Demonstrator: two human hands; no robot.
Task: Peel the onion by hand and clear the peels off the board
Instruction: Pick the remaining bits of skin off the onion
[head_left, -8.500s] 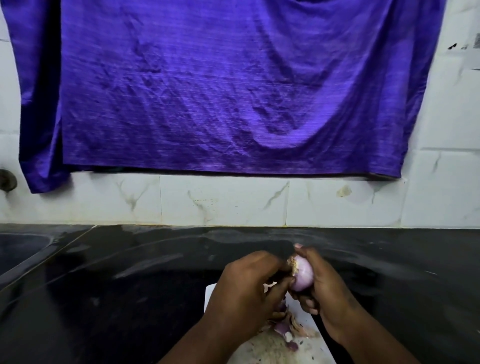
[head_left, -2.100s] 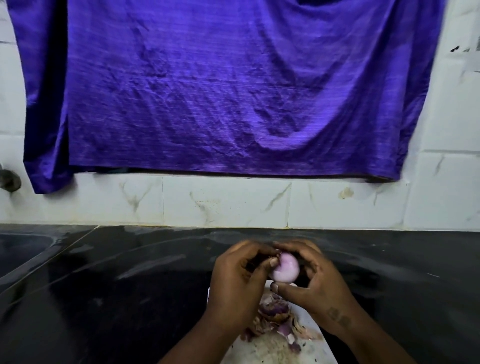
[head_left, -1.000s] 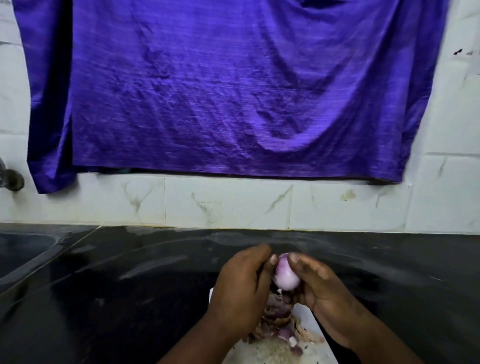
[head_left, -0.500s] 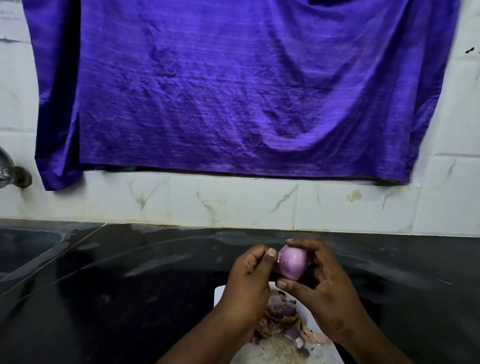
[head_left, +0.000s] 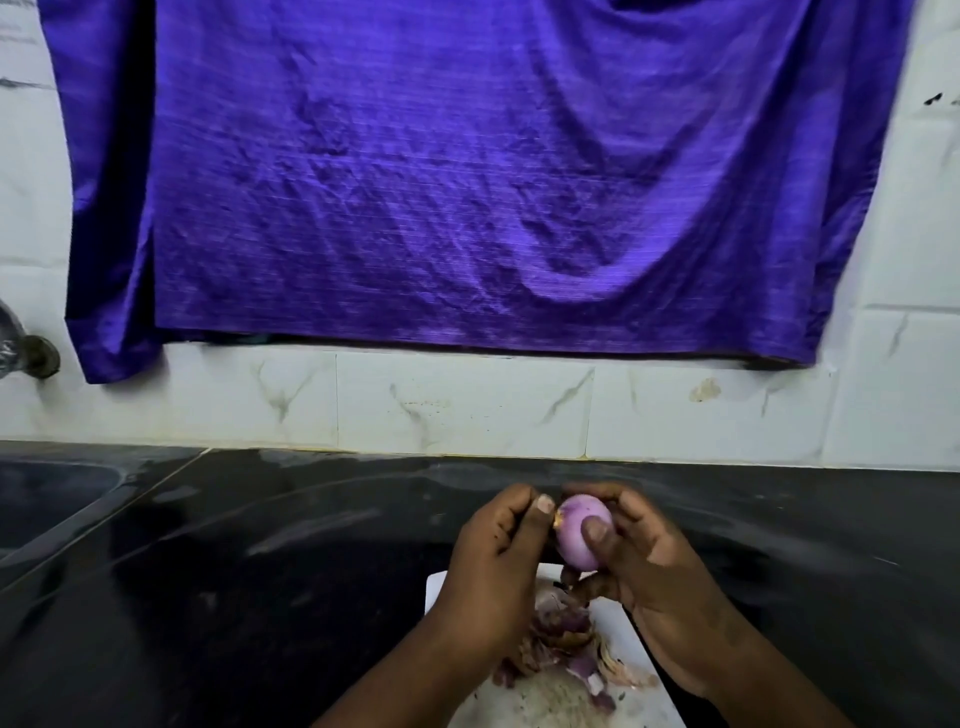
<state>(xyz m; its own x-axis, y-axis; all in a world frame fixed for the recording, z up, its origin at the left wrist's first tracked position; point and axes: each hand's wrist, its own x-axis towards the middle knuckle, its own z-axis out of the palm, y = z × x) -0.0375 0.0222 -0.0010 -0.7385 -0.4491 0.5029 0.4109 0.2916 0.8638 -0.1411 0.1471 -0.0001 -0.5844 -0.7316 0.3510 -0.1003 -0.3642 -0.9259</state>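
At the far left a tap (head_left: 31, 356) juts from the tiled wall above a sink (head_left: 47, 499) set in the dark table (head_left: 260, 571), and a purple cloth (head_left: 467, 182) hangs across the wall. The left hand (head_left: 493, 561) has its fingers curled, with the thumb raised just beside the onion's end. Whether it pinches any skin there cannot be told.

The onion (head_left: 576, 530) is held in the air above the far edge of the white board (head_left: 436, 587). It is smooth, pale pinkish-purple and bare of dry skin, with a small yellowish scrap at its left tip. The right hand (head_left: 654, 577) grips it, fingers curled behind and thumb pressed on its front. Below the hands, a heap of purple and papery peels (head_left: 561, 639) lies on the board.

Half a second ago the right thumb sat under the onion. It now lies across the front, and the tip faces the left thumb. The heap is fuller than it was at the start.
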